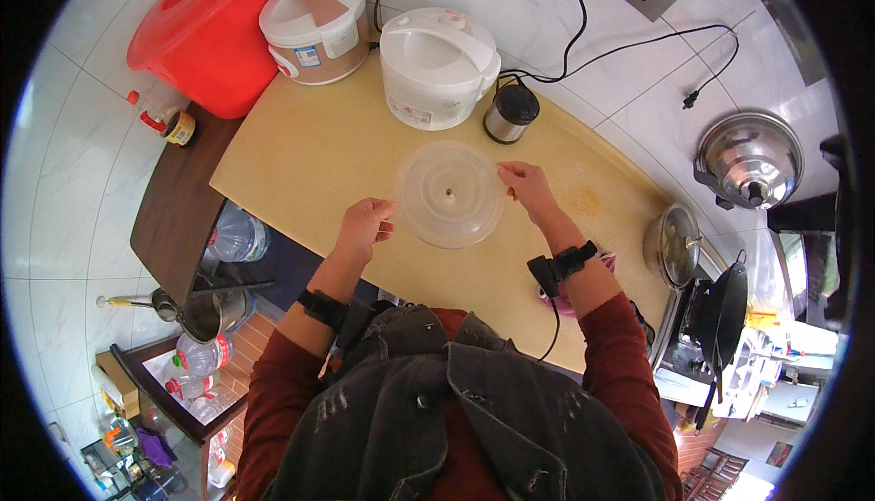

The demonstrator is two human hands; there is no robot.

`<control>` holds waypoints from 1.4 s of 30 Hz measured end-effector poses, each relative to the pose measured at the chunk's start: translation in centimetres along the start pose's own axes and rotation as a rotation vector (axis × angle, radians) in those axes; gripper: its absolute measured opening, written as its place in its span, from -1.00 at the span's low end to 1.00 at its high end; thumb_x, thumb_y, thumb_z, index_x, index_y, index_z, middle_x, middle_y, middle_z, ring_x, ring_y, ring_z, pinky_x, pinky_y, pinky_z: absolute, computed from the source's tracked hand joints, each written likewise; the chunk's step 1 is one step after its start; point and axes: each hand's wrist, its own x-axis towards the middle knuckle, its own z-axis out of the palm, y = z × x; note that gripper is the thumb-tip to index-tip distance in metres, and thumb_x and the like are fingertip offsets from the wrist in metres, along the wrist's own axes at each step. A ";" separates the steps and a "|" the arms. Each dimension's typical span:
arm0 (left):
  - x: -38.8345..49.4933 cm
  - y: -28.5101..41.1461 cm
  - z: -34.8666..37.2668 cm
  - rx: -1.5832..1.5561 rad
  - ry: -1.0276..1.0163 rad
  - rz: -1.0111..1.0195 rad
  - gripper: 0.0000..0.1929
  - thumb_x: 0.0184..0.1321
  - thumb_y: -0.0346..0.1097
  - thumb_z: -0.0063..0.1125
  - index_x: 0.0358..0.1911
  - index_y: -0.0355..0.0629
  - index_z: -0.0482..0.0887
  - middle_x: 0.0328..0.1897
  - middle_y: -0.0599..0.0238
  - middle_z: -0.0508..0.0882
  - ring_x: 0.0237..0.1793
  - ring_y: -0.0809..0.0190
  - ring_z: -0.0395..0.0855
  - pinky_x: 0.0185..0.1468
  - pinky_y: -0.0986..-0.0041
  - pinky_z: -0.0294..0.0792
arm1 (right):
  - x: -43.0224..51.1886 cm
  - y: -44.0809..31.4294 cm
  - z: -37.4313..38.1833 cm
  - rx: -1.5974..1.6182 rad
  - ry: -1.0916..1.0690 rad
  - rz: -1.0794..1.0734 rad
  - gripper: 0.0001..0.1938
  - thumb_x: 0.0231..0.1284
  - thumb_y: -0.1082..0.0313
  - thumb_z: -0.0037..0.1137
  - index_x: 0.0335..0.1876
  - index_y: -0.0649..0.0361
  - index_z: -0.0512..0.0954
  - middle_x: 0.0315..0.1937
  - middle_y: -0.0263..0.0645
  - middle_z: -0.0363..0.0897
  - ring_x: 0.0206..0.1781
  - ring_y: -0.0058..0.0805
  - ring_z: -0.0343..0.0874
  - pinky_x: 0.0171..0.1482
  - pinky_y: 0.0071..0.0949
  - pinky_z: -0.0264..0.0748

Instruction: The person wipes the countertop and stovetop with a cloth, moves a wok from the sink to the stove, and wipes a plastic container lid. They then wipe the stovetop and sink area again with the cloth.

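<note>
A round, translucent plastic lid (427,217) lies before me over the tan countertop (301,152), with ring-shaped ridges and a small knob or hole at its middle. At its left rim, my left hand (364,226) has thumb and forefinger pinched together, the other fingers curled. My right hand (525,186) pinches the upper right rim in the same way. How firmly each fingertip grips is hard to see. Whether the lid rests on the counter or is just above it cannot be told. A black strap device sits on each wrist.
Behind stand a white rice cooker (437,70), a second rice cooker (318,36), a red plastic tub (212,36) and a black-lidded steel cup (511,114). Rightward are a glass-lidded pot (673,248) and a wok (728,309). A pink cloth (562,299) lies near my right forearm.
</note>
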 end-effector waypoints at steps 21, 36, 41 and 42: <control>1.3 -0.4 -0.2 -0.039 -0.031 -0.075 -0.74 0.11 -0.21 0.25 -0.24 -0.22 0.59 -0.45 0.30 0.61 -0.52 0.30 0.61 -0.43 0.51 0.47 | -0.8 2.0 -0.3 -0.027 -0.011 0.081 -0.75 0.18 0.18 0.15 -0.23 0.23 0.61 -0.47 -0.36 0.59 -0.46 -0.66 0.50 -0.43 -0.59 0.42; 3.5 0.6 5.8 -0.050 -0.191 -0.072 -0.91 0.14 -0.32 0.16 -0.40 -0.14 0.57 -0.56 0.38 0.57 -0.58 0.37 0.52 -0.47 0.53 0.38 | -3.8 5.0 -5.5 0.354 0.044 0.248 -0.80 0.15 0.26 0.17 -0.28 0.25 0.55 -0.50 -0.37 0.52 -0.49 -0.59 0.45 -0.41 -0.57 0.39; 4.9 0.3 14.0 -0.054 -0.306 -0.072 -0.93 0.14 -0.37 0.11 -0.33 -0.17 0.58 -0.52 0.40 0.57 -0.54 0.39 0.50 -0.38 0.52 0.38 | -5.7 7.4 -12.4 0.441 0.196 0.231 -0.81 0.16 0.25 0.16 -0.28 0.24 0.56 -0.48 -0.37 0.53 -0.46 -0.59 0.46 -0.36 -0.57 0.41; 5.5 0.3 15.4 -0.053 -0.338 -0.078 -0.93 0.14 -0.38 0.10 -0.32 -0.17 0.57 -0.51 0.39 0.57 -0.53 0.39 0.50 -0.37 0.52 0.38 | -5.8 7.7 -13.6 0.457 0.213 0.226 -0.82 0.17 0.27 0.15 -0.28 0.23 0.56 -0.48 -0.37 0.53 -0.45 -0.59 0.47 -0.35 -0.57 0.42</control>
